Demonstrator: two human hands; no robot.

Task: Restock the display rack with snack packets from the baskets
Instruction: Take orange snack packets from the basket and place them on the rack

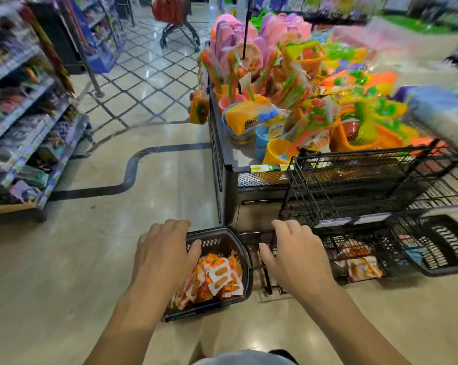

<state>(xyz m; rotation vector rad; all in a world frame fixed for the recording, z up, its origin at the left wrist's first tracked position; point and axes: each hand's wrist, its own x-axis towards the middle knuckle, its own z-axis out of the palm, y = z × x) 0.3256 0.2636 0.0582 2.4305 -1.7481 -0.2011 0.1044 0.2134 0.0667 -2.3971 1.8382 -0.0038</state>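
Observation:
A dark basket (245, 262) on the floor holds several orange-and-white snack packets (217, 277). My left hand (162, 248) hovers over the basket's left side, fingers relaxed and holding nothing. My right hand (293, 251) is spread above the gap between the basket and the black wire display rack (354, 191), also holding nothing. The rack's lower tier carries a few snack packets (362, 267). A second black basket (444, 248) lies tipped at the right of the rack.
A bin table of bright plastic toys (301, 101) stands behind the rack. Stocked shelves (25, 127) line the left side. A shopping trolley (178, 25) stands far down the tiled aisle. Open floor lies to the left of the basket.

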